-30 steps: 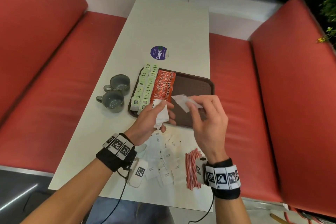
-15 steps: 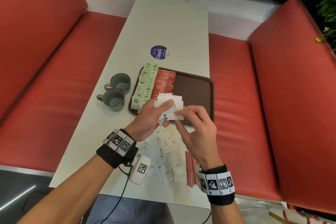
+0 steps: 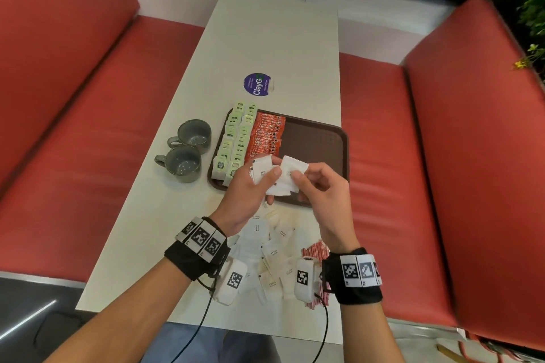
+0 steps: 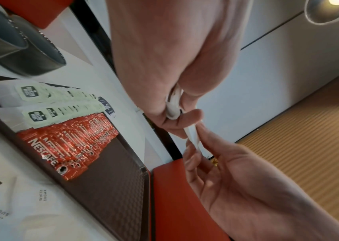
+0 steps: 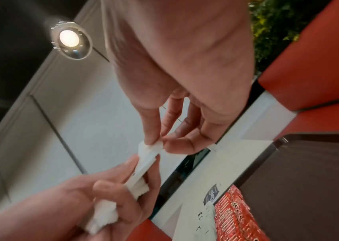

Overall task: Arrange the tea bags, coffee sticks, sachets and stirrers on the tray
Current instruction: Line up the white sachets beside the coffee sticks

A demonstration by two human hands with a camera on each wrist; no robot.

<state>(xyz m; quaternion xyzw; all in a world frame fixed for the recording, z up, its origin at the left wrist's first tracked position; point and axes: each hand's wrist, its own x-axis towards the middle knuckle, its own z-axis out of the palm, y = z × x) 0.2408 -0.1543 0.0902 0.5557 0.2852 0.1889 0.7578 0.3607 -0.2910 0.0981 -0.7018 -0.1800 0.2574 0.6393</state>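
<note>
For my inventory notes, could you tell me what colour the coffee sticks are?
Red coffee sticks; left wrist view.

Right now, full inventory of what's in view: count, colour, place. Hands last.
tray: one, dark brown, on the white table
tea bags: two rows, green and white, left side of the tray; count unclear
coffee sticks: one row, red, right of the tea bags on the tray; count unclear
loose sachets: a pile, white, on the table nearer than the tray
stirrers: a bundle, red and white, on the table right of the pile
mugs: two, grey, on the table left of the tray
sticker: one, round, purple, on the table beyond the tray
benches: two, red, either side of the table
left hand: grips a stack of white sachets
right hand: pinches one white sachet
</note>
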